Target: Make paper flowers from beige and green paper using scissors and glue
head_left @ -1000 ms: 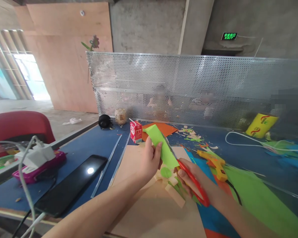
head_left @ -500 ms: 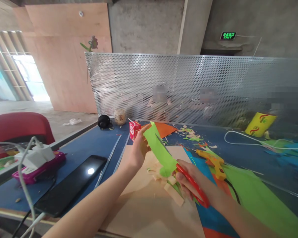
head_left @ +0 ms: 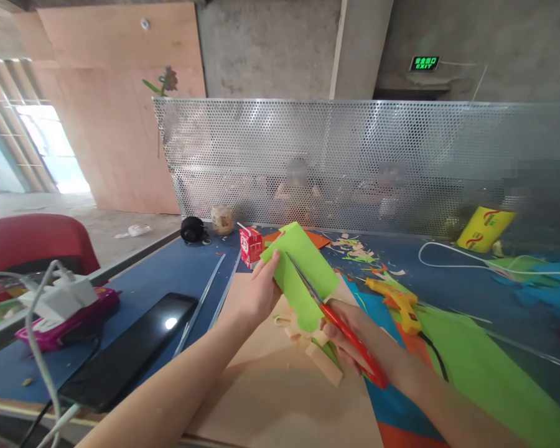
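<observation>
My left hand (head_left: pixel 256 292) pinches the left edge of a bright green paper sheet (head_left: pixel 298 274) held up above a tan card board (head_left: pixel 280 386). In my right hand (head_left: pixel 350 336) are red-handled scissors (head_left: pixel 340 326), blades pointing up and left across the face of the green sheet. Small tan and green offcuts (head_left: pixel 315 354) lie on the board just below both hands.
A black phone (head_left: pixel 126 348) lies left on the blue table, beside a purple power strip (head_left: pixel 65 317) with white chargers. A red milk carton (head_left: pixel 251 244), yellow glue gun (head_left: pixel 399 303), green sheets (head_left: pixel 485 373) and orange paper surround the board. A perforated metal screen (head_left: pixel 354 162) closes the back; people sit behind it.
The green sheet has turned from edge-on to face me flatter, and my left hand has shifted its hold on it. The scissors blades now lie across the sheet.
</observation>
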A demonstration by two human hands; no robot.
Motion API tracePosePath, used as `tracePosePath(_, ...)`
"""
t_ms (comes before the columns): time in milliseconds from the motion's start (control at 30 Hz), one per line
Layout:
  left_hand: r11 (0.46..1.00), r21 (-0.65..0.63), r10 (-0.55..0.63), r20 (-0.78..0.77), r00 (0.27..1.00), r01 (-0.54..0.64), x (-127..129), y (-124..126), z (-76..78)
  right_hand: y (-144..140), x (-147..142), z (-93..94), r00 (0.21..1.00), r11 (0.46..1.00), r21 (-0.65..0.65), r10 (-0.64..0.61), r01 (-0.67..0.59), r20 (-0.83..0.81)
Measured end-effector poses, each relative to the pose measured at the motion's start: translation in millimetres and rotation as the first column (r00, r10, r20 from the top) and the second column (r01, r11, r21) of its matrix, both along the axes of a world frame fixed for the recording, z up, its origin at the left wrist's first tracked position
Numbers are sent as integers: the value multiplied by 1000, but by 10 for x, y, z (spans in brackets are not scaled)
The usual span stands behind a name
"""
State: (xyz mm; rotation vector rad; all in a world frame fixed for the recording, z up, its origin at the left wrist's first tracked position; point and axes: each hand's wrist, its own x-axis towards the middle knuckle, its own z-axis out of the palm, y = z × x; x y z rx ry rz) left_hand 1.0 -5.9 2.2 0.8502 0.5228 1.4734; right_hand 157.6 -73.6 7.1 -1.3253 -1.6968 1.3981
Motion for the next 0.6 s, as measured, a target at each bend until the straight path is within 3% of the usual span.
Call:
tracePosePath(133, 999, 13, -34, 20, 999, 34, 7, -17, 5, -9, -15, 30, 1000, 1000, -21, 9, -9, -5)
tracePosePath(400, 991, 23, -132, -6, 991, 132, 39, -61, -12, -15, -20, 36, 998, 996, 82, 31, -26, -62)
tracePosePath(600, 990, 46, -134, -15, 991, 134, 35, -46, -20, -21, -29, 80, 997, 998, 58, 3, 2, -72)
